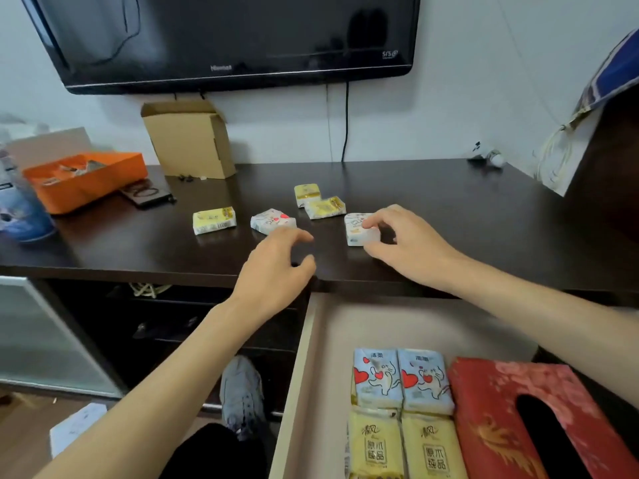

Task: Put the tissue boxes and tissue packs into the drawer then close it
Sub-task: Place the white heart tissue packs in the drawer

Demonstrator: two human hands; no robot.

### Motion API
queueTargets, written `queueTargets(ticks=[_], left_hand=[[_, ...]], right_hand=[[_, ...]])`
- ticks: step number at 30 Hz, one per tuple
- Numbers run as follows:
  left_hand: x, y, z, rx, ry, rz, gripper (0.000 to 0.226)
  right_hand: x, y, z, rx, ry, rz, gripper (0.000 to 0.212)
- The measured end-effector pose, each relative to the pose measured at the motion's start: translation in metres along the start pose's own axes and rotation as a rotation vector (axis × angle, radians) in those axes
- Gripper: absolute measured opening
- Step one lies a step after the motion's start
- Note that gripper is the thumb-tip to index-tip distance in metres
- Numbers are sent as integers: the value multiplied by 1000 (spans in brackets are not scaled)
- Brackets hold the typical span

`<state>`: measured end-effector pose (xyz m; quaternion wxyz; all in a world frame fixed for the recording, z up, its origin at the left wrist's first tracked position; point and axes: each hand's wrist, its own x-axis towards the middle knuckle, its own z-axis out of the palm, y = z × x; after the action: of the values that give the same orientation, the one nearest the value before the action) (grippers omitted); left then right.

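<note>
The right hand (408,243) pinches a white tissue pack (359,231) on the dark desktop (466,216); the left hand (276,271), fingers spread and empty, reaches toward a heart-printed pack (271,220). Three yellow packs (214,220) lie nearby. Below, the open drawer (380,323) holds four packs and a red tissue box (511,409) (against its right side). A television (224,39) hangs above a cardboard box (190,140).

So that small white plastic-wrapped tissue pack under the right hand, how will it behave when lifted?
The small white plastic-wrapped tissue pack probably lifts easily: it looks light, and the right hand spans it with fingertips alone. Its glossy wrap may be a little slippery. It looks soft, so it should squash slightly, and lying flat on the dark tabletop it won't roll.
</note>
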<state>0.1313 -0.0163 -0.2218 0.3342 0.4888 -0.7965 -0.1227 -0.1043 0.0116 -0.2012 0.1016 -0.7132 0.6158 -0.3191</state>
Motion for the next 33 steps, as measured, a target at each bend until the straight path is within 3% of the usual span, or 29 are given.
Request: queueTargets(ticks=[6,9,14,20,24,30,33], left_hand=[[48,-21,8,188,12,-124,55],[50,-26,17,336,-63,-120,47],[40,-10,11,576,-32,11,41],[29,1,-5,563,-59,36,35],[24,-14,-15,397,-237,-32,43],[17,-8,-13,420,-234,-38,78],[15,-10,-15,413,-141,6,72]], right_hand=[[27,8,26,-65,-8,88,61],[29,16,29,-61,-37,99,64],[29,18,32,-38,7,124,62],[26,18,29,50,-54,152,59],[23,16,27,66,-67,147,52],[20,15,26,61,-36,90,52],[20,16,25,80,-37,82,55]])
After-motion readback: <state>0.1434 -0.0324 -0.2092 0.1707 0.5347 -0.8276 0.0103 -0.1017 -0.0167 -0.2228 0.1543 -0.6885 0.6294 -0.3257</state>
